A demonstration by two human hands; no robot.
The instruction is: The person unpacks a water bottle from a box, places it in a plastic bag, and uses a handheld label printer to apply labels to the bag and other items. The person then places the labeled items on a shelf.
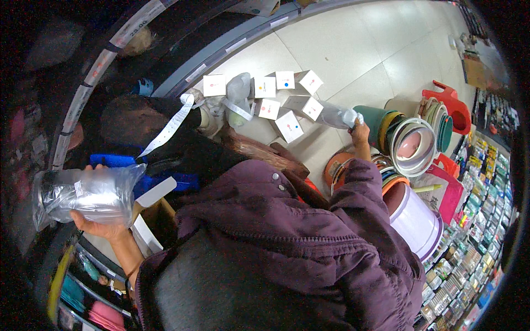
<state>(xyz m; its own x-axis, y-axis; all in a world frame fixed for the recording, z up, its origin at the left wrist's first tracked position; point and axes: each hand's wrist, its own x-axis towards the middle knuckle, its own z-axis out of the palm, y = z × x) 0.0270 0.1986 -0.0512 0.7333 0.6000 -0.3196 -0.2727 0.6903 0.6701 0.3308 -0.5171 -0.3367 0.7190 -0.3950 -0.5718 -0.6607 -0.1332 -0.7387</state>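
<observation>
My left hand holds a shiny metallic cylinder wrapped in clear plastic, with a small white label on it. Just right of that hand is a white cardboard box with its flaps up. My right hand reaches down near the floor and grips the bunched end of a clear plastic wrapping; what lies inside it is hard to make out. Beside that wrapping stand several small white boxes with coloured dots. A grey plastic-wrapped object is among them.
A strip of white labels hangs over dark trousers. Wooden pieces and a blue plastic item are close by. Stacked plastic pots and a lilac bucket stand right. Shelving with a price rail runs left; packaged goods hang right.
</observation>
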